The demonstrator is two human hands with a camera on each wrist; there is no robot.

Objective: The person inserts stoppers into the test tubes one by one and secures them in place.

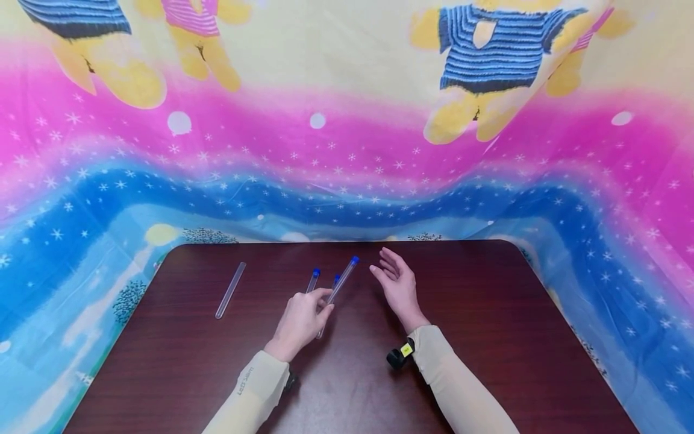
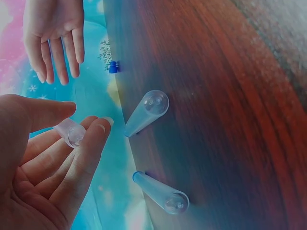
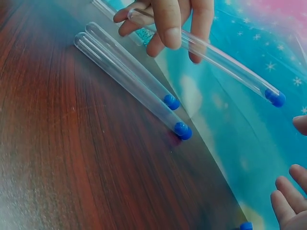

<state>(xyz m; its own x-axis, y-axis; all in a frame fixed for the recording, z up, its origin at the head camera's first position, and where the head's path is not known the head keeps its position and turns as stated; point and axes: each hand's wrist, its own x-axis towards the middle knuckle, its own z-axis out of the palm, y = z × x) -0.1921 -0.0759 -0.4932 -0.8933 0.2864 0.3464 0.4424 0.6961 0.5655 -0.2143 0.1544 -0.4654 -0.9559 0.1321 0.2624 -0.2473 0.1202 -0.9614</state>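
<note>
My left hand pinches a clear test tube between thumb and fingers. The tube is tilted above the table, its blue stopper pointing away towards the upper right. Under that hand lie two more stoppered test tubes, one beside the other; the hand hides part of them in the head view. My right hand hovers to the right of the held tube, fingers extended and apart from it, holding nothing. In the left wrist view its palm and fingers show plainly.
A test tube without a stopper lies on the left part of the dark wooden table. A loose blue stopper is near the table's far edge. Behind the table hangs a patterned cloth.
</note>
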